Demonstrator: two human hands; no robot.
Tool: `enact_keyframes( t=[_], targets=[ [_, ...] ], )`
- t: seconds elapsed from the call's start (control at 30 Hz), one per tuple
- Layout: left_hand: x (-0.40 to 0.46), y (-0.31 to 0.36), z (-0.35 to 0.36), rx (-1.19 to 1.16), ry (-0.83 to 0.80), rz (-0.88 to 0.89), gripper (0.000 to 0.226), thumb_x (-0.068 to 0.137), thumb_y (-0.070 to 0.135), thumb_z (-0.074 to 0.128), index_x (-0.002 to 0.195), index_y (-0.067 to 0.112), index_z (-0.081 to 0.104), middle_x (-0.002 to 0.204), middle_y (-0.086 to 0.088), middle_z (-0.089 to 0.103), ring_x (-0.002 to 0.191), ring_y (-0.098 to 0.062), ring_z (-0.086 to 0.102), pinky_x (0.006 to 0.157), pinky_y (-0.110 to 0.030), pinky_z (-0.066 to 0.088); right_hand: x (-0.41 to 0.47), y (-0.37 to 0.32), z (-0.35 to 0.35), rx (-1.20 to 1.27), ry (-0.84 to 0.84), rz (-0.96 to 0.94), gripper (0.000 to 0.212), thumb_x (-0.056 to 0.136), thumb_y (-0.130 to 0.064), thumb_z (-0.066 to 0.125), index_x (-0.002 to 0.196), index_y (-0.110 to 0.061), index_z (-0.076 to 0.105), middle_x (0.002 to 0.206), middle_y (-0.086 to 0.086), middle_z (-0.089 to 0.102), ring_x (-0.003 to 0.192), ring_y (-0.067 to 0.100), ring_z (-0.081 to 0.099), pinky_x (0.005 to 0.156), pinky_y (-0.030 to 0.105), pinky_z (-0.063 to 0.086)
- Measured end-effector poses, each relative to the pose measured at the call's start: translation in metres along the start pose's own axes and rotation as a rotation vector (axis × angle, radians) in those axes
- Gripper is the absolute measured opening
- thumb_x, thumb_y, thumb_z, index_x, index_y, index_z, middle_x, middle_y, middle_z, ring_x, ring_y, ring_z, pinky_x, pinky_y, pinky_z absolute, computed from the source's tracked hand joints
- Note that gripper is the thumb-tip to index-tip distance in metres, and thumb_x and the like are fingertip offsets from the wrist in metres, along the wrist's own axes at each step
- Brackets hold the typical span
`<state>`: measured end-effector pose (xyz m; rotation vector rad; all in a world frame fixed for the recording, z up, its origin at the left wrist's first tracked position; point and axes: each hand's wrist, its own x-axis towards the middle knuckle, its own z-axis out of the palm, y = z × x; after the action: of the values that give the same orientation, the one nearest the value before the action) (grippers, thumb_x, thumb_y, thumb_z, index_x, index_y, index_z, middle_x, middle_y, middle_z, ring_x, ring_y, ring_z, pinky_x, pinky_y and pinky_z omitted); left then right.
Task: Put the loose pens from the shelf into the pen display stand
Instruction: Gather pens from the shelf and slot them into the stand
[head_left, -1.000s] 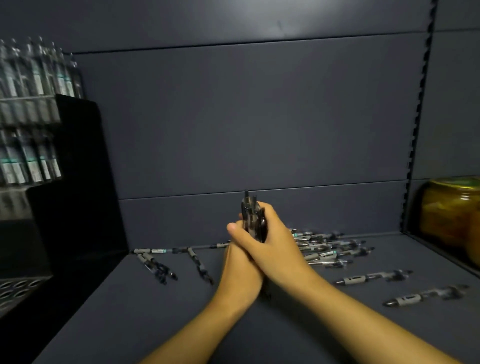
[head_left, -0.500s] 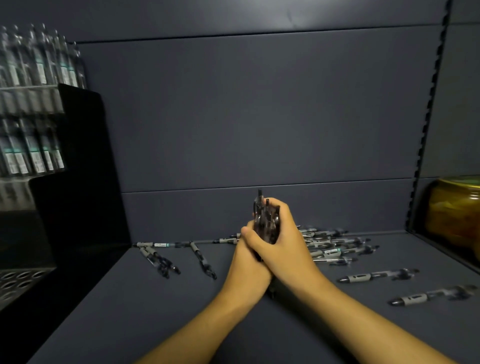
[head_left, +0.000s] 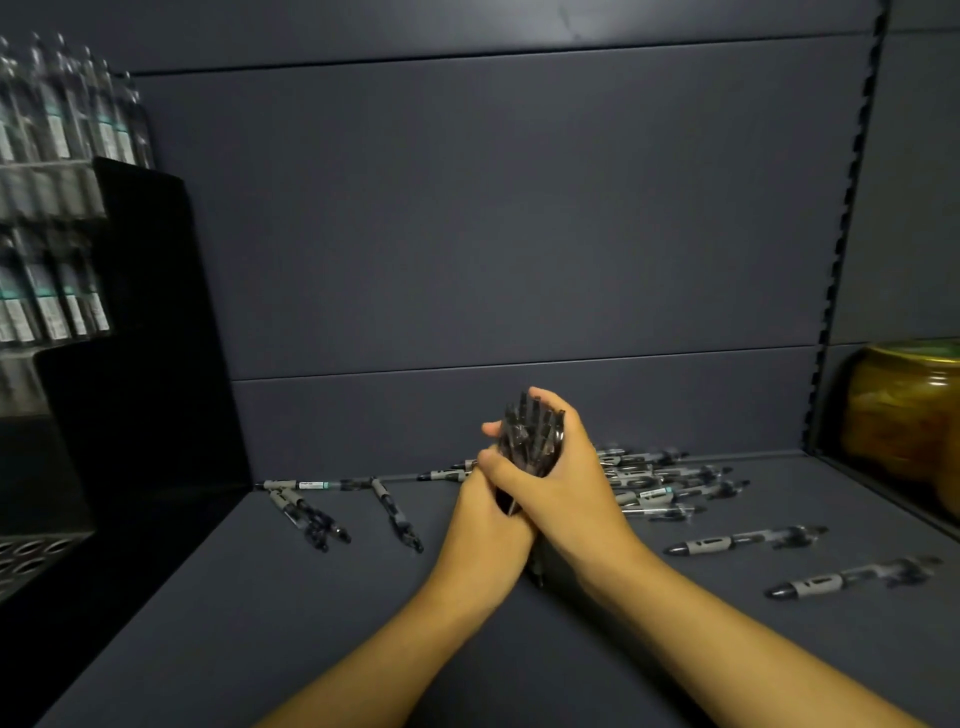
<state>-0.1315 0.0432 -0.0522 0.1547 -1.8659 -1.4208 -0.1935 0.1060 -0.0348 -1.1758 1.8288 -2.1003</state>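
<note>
Head view: both hands clasp one upright bundle of pens near the middle of the shelf, the right hand wrapped over the left hand, tips poking out below. More loose pens lie behind and to the right; a few lie to the left. The pen display stand stands far left, well apart. A thick, uneven bundle could splay or slip during the carry, since the pens are smooth and crowded.

Both hands, left and right, clasp together, fingers curled.
</note>
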Motion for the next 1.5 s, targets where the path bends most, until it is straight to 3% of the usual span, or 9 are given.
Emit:
enact_keyframes(
  t=[0.2, 0.43, 0.57, 0.63, 0.73, 0.93, 1.1, 1.3, 1.5],
  targets=[
    [-0.001, 0.005, 0.000, 0.034, 0.020, 0.043, 0.044, 0.095, -0.014, 0.041, 0.107, 0.020, 0.067, 0.093, 0.024, 0.073, 0.097, 0.010, 0.065, 0.079, -0.006, 0.047, 0.001, 0.002, 0.003, -0.103, 0.008, -0.024, 0.052, 0.066, -0.038, 0.084, 0.111, -0.026, 0.060, 0.099, -0.008, 0.072, 0.094, 0.006, 0.069, 0.091, 0.037, 0.055],
    [-0.005, 0.034, -0.026, 0.126, -0.080, 0.031, 0.023, 0.098, 0.008, 0.055, 0.117, 0.012, 0.066, 0.109, 0.003, 0.074, 0.107, -0.009, 0.067, 0.089, -0.021, 0.052, -0.004, -0.016, 0.000, -0.087, -0.189, -0.122, 0.047, 0.082, -0.030, 0.079, 0.122, -0.031, 0.054, 0.105, -0.025, 0.069, 0.101, -0.006, 0.065, 0.087, 0.014, 0.048],
    [-0.008, 0.071, -0.060, 0.071, -0.081, -0.051, 0.019, 0.099, 0.014, 0.053, 0.115, 0.012, 0.063, 0.084, -0.002, 0.076, 0.074, -0.013, 0.070, 0.066, -0.026, 0.055, -0.003, -0.044, -0.002, 0.010, -0.344, -0.159, 0.040, 0.090, -0.046, 0.065, 0.128, -0.038, 0.058, 0.108, -0.007, 0.071, 0.093, 0.008, 0.067, 0.079, 0.026, 0.056],
    [-0.009, 0.089, -0.077, 0.055, -0.081, -0.057, 0.021, 0.098, 0.021, 0.053, 0.112, 0.010, 0.063, 0.079, -0.009, 0.074, 0.074, -0.022, 0.070, 0.071, -0.037, 0.059, 0.000, -0.061, 0.004, 0.061, -0.366, -0.188, 0.032, 0.093, -0.041, 0.063, 0.124, -0.033, 0.064, 0.094, 0.006, 0.070, 0.074, 0.012, 0.062, 0.071, 0.029, 0.055],
    [-0.010, 0.113, -0.099, 0.056, -0.108, -0.030, 0.023, 0.099, 0.023, 0.050, 0.109, 0.007, 0.064, 0.081, -0.015, 0.072, 0.075, -0.023, 0.071, 0.069, -0.033, 0.059, 0.001, -0.089, 0.022, 0.111, -0.407, -0.219, 0.023, 0.097, -0.026, 0.059, 0.117, -0.020, 0.068, 0.081, 0.026, 0.059, 0.062, 0.018, 0.053, 0.063, 0.030, 0.053],
    [-0.013, 0.143, -0.144, -0.015, -0.078, -0.025, 0.014, 0.097, 0.021, 0.052, 0.101, 0.012, 0.063, 0.069, -0.011, 0.067, 0.064, -0.020, 0.066, 0.065, -0.035, 0.060, 0.007, -0.128, 0.066, 0.014, -0.391, -0.275, 0.017, 0.097, -0.027, 0.060, 0.106, -0.026, 0.075, 0.079, -0.009, 0.071, 0.077, 0.006, 0.067, 0.069, 0.024, 0.054],
    [-0.014, 0.158, -0.198, -0.021, -0.060, 0.034, 0.020, 0.099, 0.017, 0.052, 0.115, 0.014, 0.063, 0.092, -0.011, 0.076, 0.083, -0.024, 0.074, 0.066, -0.033, 0.060, 0.009, -0.158, 0.115, 0.022, -0.338, -0.269, 0.017, 0.094, -0.023, 0.064, 0.084, -0.030, 0.076, 0.079, -0.010, 0.075, 0.078, 0.001, 0.070, 0.063, 0.017, 0.052],
    [-0.017, 0.174, -0.283, -0.050, -0.061, 0.076, 0.025, 0.100, 0.018, 0.050, 0.123, 0.014, 0.060, 0.105, -0.008, 0.075, 0.090, -0.025, 0.075, 0.068, -0.031, 0.060, 0.005, -0.193, 0.197, -0.078, -0.313, -0.329, 0.019, 0.096, -0.030, 0.062, 0.089, -0.019, 0.076, 0.084, -0.002, 0.074, 0.084, 0.013, 0.069, 0.071, 0.034, 0.055],
    [-0.028, 0.175, -0.365, -0.102, -0.115, 0.072, 0.026, 0.100, 0.018, 0.048, 0.121, 0.021, 0.062, 0.108, -0.008, 0.075, 0.094, -0.029, 0.073, 0.074, -0.037, 0.061, 0.000, -0.206, 0.275, -0.180, -0.268, -0.323, 0.017, 0.093, -0.035, 0.065, 0.092, -0.024, 0.078, 0.086, 0.000, 0.074, 0.083, 0.008, 0.070, 0.072, 0.032, 0.055]
  ],
)
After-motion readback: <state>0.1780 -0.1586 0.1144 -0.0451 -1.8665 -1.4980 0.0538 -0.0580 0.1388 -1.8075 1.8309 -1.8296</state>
